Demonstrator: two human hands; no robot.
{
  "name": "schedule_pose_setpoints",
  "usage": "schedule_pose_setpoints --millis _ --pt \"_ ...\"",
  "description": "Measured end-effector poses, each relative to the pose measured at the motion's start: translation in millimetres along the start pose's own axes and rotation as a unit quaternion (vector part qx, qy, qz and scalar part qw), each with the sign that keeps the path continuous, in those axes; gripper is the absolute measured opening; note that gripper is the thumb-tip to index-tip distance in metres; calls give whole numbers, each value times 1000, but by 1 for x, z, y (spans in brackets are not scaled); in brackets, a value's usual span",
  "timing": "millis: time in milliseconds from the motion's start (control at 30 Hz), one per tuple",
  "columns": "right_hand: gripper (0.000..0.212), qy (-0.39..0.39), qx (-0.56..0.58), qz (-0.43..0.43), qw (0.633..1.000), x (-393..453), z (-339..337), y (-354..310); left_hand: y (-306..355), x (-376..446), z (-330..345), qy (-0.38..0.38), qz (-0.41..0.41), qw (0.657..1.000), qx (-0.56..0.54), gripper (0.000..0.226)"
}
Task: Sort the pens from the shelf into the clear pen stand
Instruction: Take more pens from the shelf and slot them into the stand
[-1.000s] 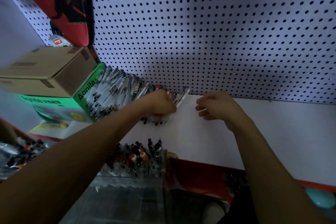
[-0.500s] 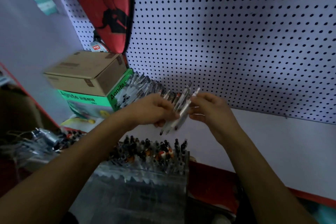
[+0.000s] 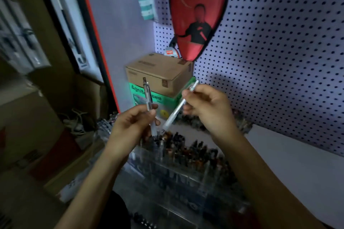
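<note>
My left hand [image 3: 133,124] grips a clear pen [image 3: 147,92] that stands nearly upright, its tip down over the clear pen stand [image 3: 186,178]. A second, white pen [image 3: 178,108] slants down to the left in the grip of my right hand [image 3: 208,109]; its tip hangs just above the stand's back row. The stand sits in front of me, packed with several pens whose dark caps point up. A pile of loose pens [image 3: 240,121] lies on the white shelf [image 3: 297,158] behind my right hand, mostly hidden.
A brown carton [image 3: 160,72] sits on a green box [image 3: 141,96] at the shelf's back left. A red racket cover [image 3: 197,9] hangs on the white pegboard [image 3: 288,52]. Cardboard boxes [image 3: 28,117] and a red-edged panel stand to the left.
Both hands lifted away from the pen pile and came toward the stand, each with one pen. The view swung left and up.
</note>
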State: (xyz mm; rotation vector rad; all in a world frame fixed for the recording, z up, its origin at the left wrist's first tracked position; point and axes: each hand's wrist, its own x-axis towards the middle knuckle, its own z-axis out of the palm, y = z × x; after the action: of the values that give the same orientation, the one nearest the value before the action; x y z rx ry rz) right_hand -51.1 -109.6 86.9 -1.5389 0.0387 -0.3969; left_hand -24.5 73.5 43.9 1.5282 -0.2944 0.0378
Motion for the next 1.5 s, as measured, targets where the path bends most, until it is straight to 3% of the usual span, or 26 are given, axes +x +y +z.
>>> schedule_pose_setpoints --millis 167,300,467,600,700,867,1000,1133,1500 --pt "8 -59 -36 -2 998 16 54 9 -22 -1 -41 142 85 985 45 12" --pt "17 -85 -60 -17 994 28 84 18 -39 -6 -67 205 117 969 70 11" --pt "13 -106 -146 -69 981 42 117 29 -56 -2 -85 210 116 964 116 11" --pt "11 -134 -286 -97 944 51 130 44 -68 5 -83 177 85 965 174 22" --pt "12 -173 -355 -73 916 54 132 55 -68 7 -78 181 80 958 209 5" --pt "9 -191 -376 -50 905 60 135 57 -68 13 -76 212 84 951 208 16" --pt "15 -206 -392 -37 896 68 142 63 -75 16 -75 245 118 917 293 16" --pt "18 -217 -406 -12 888 74 151 68 -78 17 -78 276 81 896 338 18" --pt "21 -224 -474 -14 852 68 152 75 -73 12 -76 265 52 924 272 30"
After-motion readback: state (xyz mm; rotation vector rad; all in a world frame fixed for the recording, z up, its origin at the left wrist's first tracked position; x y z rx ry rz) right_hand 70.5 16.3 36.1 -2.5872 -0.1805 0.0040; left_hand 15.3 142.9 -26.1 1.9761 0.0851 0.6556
